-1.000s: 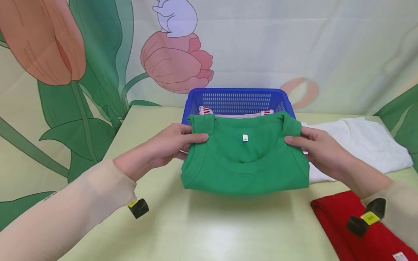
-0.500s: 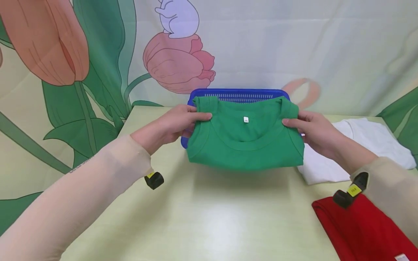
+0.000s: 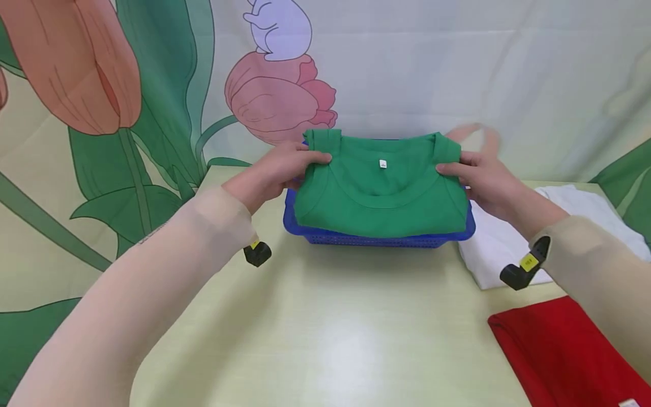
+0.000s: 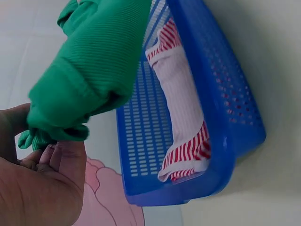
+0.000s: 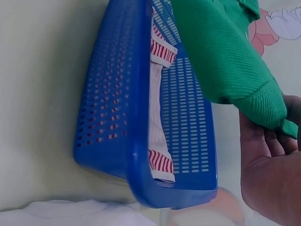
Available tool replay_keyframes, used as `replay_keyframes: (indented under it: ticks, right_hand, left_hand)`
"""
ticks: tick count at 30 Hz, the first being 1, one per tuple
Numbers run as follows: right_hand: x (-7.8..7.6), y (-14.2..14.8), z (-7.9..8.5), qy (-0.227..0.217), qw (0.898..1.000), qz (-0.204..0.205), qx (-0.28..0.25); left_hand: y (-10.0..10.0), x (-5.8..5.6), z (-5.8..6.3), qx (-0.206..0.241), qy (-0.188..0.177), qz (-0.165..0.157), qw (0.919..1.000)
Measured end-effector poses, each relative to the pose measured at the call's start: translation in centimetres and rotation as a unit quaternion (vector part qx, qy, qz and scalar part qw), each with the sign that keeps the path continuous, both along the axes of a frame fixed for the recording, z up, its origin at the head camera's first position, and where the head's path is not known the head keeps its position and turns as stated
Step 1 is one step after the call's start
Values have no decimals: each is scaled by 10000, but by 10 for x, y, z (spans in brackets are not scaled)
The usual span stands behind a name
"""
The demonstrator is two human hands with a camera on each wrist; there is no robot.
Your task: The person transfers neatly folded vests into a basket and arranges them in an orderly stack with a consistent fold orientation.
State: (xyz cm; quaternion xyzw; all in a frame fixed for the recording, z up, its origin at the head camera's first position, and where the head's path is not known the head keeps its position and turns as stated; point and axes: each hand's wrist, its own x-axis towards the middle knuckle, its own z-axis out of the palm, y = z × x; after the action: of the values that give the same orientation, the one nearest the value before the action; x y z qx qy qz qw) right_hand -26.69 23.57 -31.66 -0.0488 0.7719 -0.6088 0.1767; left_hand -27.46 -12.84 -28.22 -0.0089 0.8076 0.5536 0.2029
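Observation:
A folded green tank top [image 3: 381, 209] with a small white neck label is held up by its two shoulder straps. My left hand [image 3: 287, 169] pinches the left strap, thumb in front and fingers behind. On the other side my right hand [image 3: 485, 181] pinches the right strap the same way. The garment hangs over the blue plastic basket [image 3: 376, 240], covering most of its opening in the head view. Both wrist views show the green bundle above the basket rim. Inside the basket lies a folded pale garment with red-striped trim [image 4: 178, 94], along the near wall.
A white garment [image 3: 498, 249] lies on the table right of the basket. Nearer the front right is a folded red garment [image 3: 569, 350]. A curtain with printed tulips [image 3: 274, 96] hangs behind the pale table [image 3: 325, 328].
Both hands have moved away from me with the green tank top, from in front of the basket to over it. More of the basket's front wall now shows below the garment.

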Motion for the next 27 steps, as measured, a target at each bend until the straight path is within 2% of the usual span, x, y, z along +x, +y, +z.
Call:
replay_keyframes:
  ticks: [8, 12, 15, 20, 27]
  right_hand:
    - [-19, -4, 7, 60, 10000, -78, -10]
    - [-27, -5, 8, 70, 9998, -169, 4]
    - [-31, -6, 7, 82, 9996, -158, 222]
    - [-38, -7, 5, 154, 9978, -88, 644]
    - [-48, -12, -3, 238, 9944, -13, 1027]
  left_hand:
    - [3, -18, 5, -125, 97, 237, 9996]
    - [3, -23, 7, -200, 144, 361, 9990]
    - [3, -26, 7, -232, 138, 384, 9989]
    - [3, -32, 1, -401, 140, 483, 9979]
    - [8, -44, -14, -445, 34, 453, 9980]
